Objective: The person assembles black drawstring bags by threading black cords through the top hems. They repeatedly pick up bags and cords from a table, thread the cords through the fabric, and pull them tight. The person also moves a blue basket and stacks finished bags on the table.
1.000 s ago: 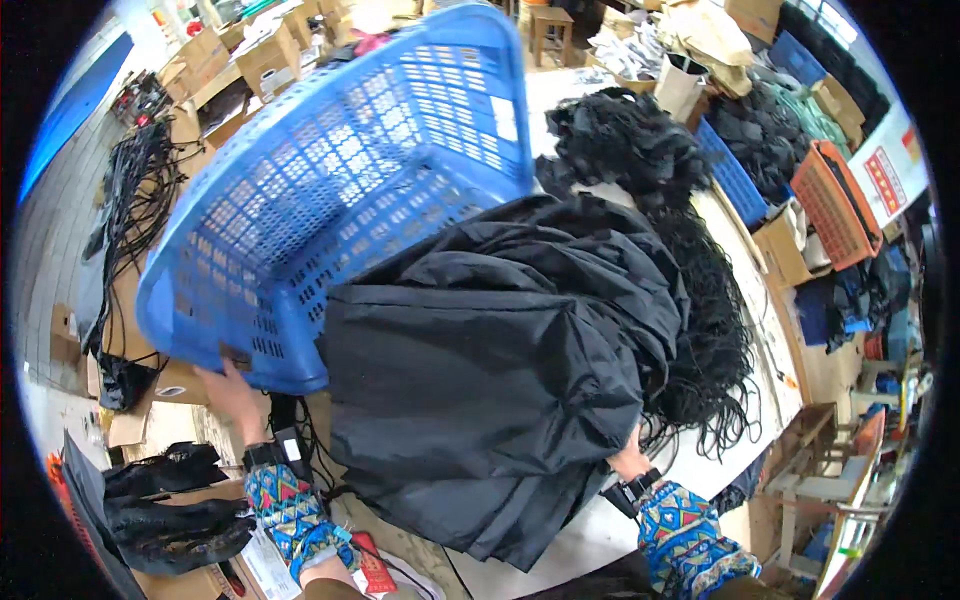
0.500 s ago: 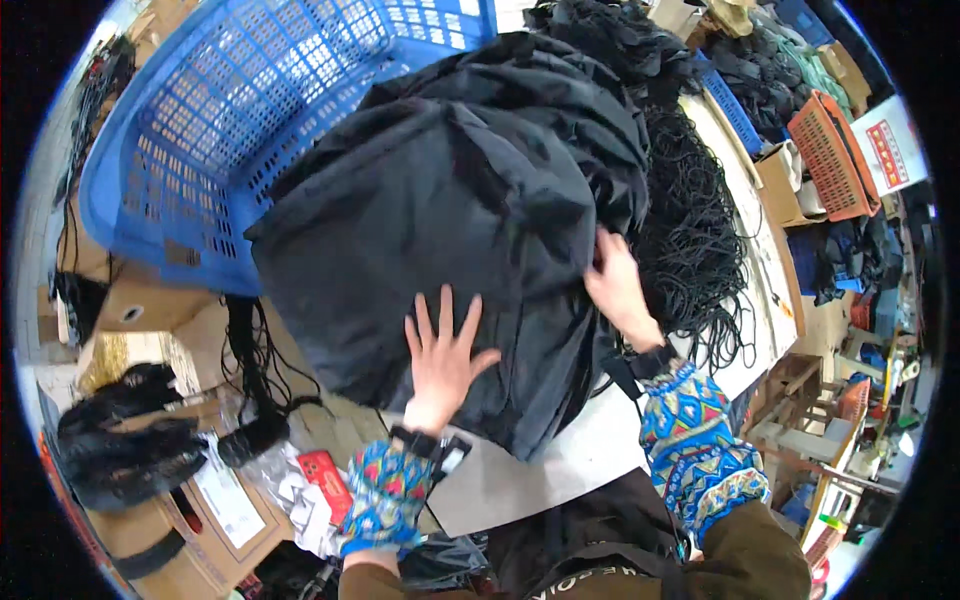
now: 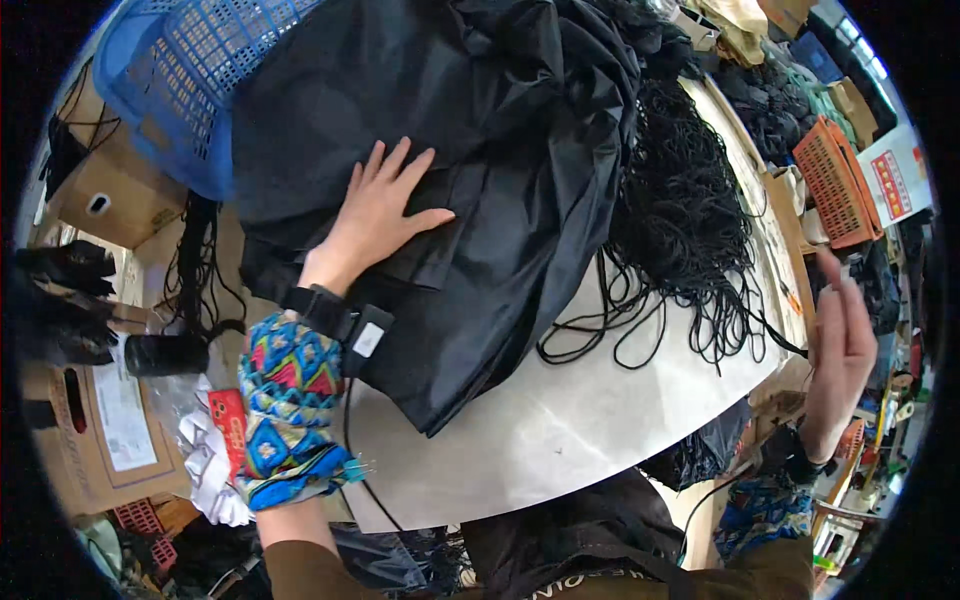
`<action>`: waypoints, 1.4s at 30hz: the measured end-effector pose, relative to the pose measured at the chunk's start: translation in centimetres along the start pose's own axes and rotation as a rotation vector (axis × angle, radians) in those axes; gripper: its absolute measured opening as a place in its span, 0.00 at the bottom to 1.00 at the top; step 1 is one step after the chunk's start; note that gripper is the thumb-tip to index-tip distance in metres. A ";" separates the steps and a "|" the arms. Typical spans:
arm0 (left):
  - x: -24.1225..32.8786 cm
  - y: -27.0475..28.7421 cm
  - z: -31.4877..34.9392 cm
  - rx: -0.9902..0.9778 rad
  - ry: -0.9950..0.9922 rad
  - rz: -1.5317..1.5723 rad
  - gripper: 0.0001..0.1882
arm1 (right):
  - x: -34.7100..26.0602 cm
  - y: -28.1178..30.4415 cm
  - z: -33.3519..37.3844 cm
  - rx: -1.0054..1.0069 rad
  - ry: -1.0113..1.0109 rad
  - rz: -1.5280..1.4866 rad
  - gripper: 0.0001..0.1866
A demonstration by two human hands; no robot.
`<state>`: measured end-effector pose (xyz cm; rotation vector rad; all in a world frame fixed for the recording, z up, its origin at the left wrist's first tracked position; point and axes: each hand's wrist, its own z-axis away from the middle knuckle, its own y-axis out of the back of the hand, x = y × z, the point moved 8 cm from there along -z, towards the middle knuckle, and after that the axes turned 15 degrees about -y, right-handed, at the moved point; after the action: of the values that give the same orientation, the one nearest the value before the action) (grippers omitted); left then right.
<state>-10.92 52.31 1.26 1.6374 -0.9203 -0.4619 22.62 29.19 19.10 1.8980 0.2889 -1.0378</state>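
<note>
A large heap of black smooth fabric point(image 3: 400, 80) lies folded over the table and reaches to the blue basket. My left hand point(image 3: 375, 215) rests flat on it, fingers spread and thumb out to the side. Off to the right, beyond the table's edge, my right hand point(image 3: 842, 350) is raised with its fingers stretched out and close together. A tangled pile of thin black cords point(image 3: 685, 210) lies right of the fabric, with loose loops on the white tabletop point(image 3: 540, 440). One cord runs from the pile toward my right hand; whether it touches the hand I cannot tell.
A blue perforated basket point(image 3: 185, 95) stands at the far left. Cardboard boxes point(image 3: 125, 205), hanging black cords point(image 3: 195, 270) and a red packet point(image 3: 228, 425) are at the left. At the far right sit an orange basket point(image 3: 838, 185) and a white box point(image 3: 893, 180).
My right hand has left the fabric's edge and swung out to the right. My left hand has slid up and left across the fabric. The view has shifted, showing more tabletop.
</note>
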 end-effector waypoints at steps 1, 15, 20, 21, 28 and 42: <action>0.8 0.6 0.6 0.007 -0.013 -0.032 0.39 | 0.7 -0.3 0.8 0.013 0.112 0.189 0.14; 16.6 1.1 17.5 -0.170 0.358 -0.009 0.66 | 12.4 -5.0 11.3 -0.303 0.465 0.463 0.16; 8.2 2.5 15.9 0.175 0.421 -0.094 0.67 | 12.1 -2.1 13.0 -0.301 0.496 0.390 0.16; 6.3 1.8 15.2 0.068 0.455 -0.059 0.65 | 12.7 -1.6 12.7 -0.302 0.454 0.403 0.16; 1.9 -4.9 4.3 0.072 0.243 -0.002 0.48 | 17.5 0.4 10.2 -0.257 0.266 0.468 0.14; 9.4 -1.4 0.2 0.208 0.384 -0.318 0.44 | 18.8 -2.5 6.1 -0.332 0.488 0.573 0.10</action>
<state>-4.83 44.98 1.52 1.9877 -0.4333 -0.2543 29.44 21.74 1.96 1.7485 0.1603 -0.1285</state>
